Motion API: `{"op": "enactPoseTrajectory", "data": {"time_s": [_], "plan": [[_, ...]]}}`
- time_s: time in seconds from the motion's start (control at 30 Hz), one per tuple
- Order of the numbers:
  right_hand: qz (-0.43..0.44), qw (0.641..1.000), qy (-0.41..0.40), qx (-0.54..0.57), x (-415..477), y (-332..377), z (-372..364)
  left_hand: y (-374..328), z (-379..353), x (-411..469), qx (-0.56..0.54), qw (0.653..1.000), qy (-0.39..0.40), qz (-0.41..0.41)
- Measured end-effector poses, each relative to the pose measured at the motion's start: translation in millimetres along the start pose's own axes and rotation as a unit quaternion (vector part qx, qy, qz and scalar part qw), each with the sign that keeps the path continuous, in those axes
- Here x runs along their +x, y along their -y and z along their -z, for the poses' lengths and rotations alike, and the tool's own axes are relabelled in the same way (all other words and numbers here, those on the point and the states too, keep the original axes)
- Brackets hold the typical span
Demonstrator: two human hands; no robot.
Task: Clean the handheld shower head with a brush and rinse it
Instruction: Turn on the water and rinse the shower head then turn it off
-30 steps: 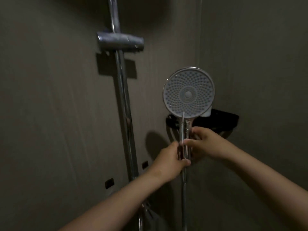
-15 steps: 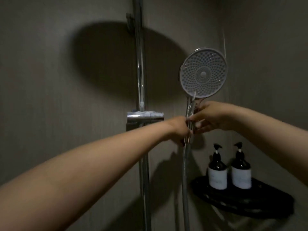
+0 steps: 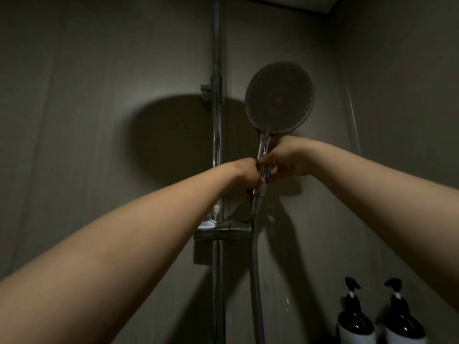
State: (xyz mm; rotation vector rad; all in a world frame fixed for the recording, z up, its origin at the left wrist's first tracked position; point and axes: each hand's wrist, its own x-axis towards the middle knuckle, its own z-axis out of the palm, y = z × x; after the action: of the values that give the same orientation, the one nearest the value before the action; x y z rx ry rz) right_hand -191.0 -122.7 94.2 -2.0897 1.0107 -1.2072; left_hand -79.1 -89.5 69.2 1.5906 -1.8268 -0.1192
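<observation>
Two hands on shower head (image 3: 279, 98) handle: your left hand (image 3: 248, 175) curled round lower end, right hand (image 3: 285, 157) gripping just above. Spray face sits above right hand. Likely step: positioning head; brush not in view. Next: free one hand for brush.

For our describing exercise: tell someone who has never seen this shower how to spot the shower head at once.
Find the chrome rail running up the wall. Just right of it, the left hand and right hand grip a shiny handle above a hanging hose. The shower head is the broad round disc topping that handle, unlike the slim rail and hose.
</observation>
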Motion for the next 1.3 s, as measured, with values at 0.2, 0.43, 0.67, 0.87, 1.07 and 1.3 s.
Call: {"op": "enactPoseTrajectory", "data": {"time_s": [0.2, 0.43, 0.67, 0.87, 1.07, 1.3], "plan": [[0.002, 1.0, 0.022, 0.011, 4.6, -3.0, -14.2, 12.8, 3.3, -2.5, 0.013, 1.0, 0.015, -0.001], [-0.004, 0.999, 0.041, -0.03, 6.0, -6.4, -31.2, 31.4, 1.5, -7.9, 0.007, 0.999, 0.039, 0.036], [-0.007, 0.998, 0.039, -0.04, 3.5, -13.7, -40.8, 39.9, -2.7, -10.6, 0.03, 0.998, 0.034, 0.033], [-0.018, 0.999, 0.037, -0.019, -0.2, -18.6, -42.3, 39.6, -1.8, -11.1, 0.048, 0.998, 0.043, 0.027], [-0.016, 0.999, 0.028, -0.008, -1.3, -19.7, -44.8, 41.0, -4.8, -15.1, 0.055, 0.998, 0.019, 0.015], [-0.019, 0.999, 0.033, 0.003, -6.0, -27.1, -41.4, 32.8, -6.1, -24.6, 0.053, 0.998, -0.022, 0.021]]}}
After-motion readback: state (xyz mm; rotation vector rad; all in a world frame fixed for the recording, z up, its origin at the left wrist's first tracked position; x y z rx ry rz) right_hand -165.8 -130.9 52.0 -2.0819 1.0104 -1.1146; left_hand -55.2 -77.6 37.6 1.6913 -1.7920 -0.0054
